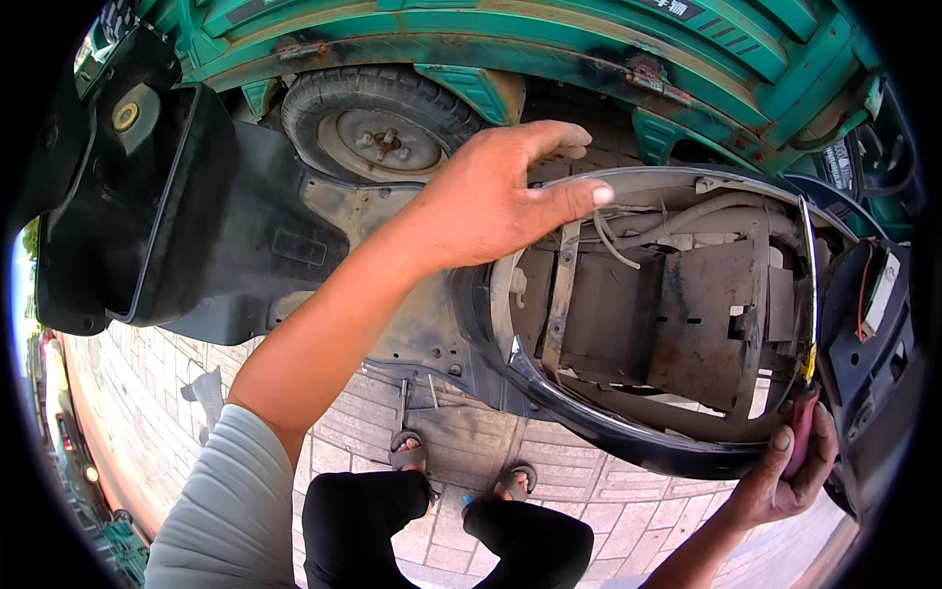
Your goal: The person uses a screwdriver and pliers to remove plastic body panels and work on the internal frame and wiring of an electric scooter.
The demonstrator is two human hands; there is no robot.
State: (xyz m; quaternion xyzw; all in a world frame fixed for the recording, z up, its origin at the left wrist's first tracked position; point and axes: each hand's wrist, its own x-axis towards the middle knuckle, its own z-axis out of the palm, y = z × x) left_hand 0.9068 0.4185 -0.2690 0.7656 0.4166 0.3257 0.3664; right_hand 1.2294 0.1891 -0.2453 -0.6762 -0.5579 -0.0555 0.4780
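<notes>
Below me lies a partly stripped scooter with a black oval body shell (628,447) around a bare, dusty frame bay (706,304). My right hand (785,476) is closed around the dark red handle of a long screwdriver (807,422). Its thin shaft reaches away from me along the shell's right end; I cannot tell what the tip touches. My left hand (500,191) hovers over the left end of the shell, with thumb and fingers apart and nothing in it. Hoses and cables (687,211) run along the bay's far side.
A green, rusty cargo vehicle (491,49) with a wheel (383,128) stands close behind. Black front panels (226,216) lie at left, and a black tail part with a red wire (868,294) at right. Slim metal rods (403,402) lie on the paving (334,432) near my feet.
</notes>
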